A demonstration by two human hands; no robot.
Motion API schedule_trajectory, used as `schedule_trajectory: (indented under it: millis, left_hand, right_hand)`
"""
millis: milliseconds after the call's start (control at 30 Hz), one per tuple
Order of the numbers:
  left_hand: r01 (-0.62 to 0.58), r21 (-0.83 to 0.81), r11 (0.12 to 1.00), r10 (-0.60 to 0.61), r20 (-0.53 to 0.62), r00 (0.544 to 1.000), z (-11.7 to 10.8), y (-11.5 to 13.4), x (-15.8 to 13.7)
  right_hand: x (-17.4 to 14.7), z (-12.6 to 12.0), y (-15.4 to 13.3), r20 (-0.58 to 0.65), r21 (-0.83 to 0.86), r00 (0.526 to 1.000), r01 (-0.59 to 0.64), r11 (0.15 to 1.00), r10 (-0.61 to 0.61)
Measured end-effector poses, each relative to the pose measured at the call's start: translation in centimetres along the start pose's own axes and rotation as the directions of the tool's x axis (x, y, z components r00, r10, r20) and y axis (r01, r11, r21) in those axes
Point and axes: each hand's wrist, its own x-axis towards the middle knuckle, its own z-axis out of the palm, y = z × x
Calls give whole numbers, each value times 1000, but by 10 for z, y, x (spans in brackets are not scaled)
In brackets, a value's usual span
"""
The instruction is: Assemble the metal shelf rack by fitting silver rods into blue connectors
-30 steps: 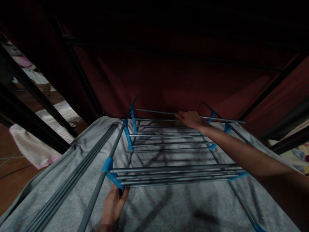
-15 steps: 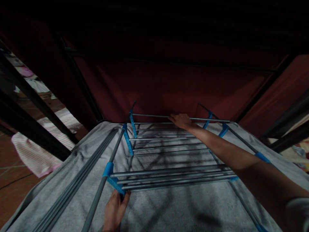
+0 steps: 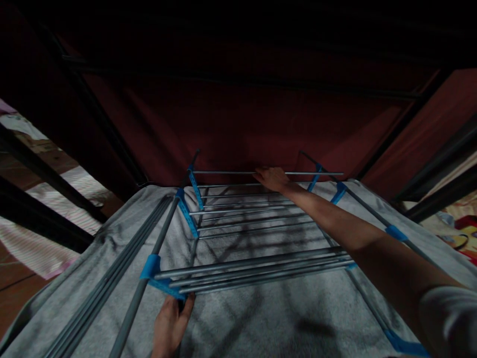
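Note:
A rack of grey metal tubes with blue plastic brackets lies on a grey blanket (image 3: pixel 276 323). At its near left corner my left hand (image 3: pixel 172 320) is closed on the end of a blue bracket (image 3: pixel 164 285), thumb and fingers on either side. My right hand (image 3: pixel 272 178) reaches across to the far side, its fingers wrapped over the farthest tube (image 3: pixel 223 172). Several crossbars (image 3: pixel 253 268) run between the side brackets in front of my right forearm. The undersides of both grips are hidden.
A bundle of loose grey tubes (image 3: pixel 115 271) lies on the blanket to the left. Dark bars (image 3: pixel 44 219) and a dark red panel (image 3: pixel 238 124) surround the blanket. A striped cloth (image 3: pixel 55 219) lies on the tiled floor at left; colourful fabric (image 3: pixel 462 241) shows at right.
The view has shifted, so the rack and both hands appear a little farther left. Both hands keep their holds on the rack.

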Motion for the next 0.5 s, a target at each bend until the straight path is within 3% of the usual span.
schedule_trajectory:
  millis: [233,500]
  left_hand:
    - [-3,11,1000,3,-16,1000,-2,2,1]
    - [35,40,999,-35,7,999,2,-4,1]
  right_hand:
    - [2,12,4,9,1,1000,29,1000,-29]
    - [7,11,8,-11,32,1000,-1,999,1]
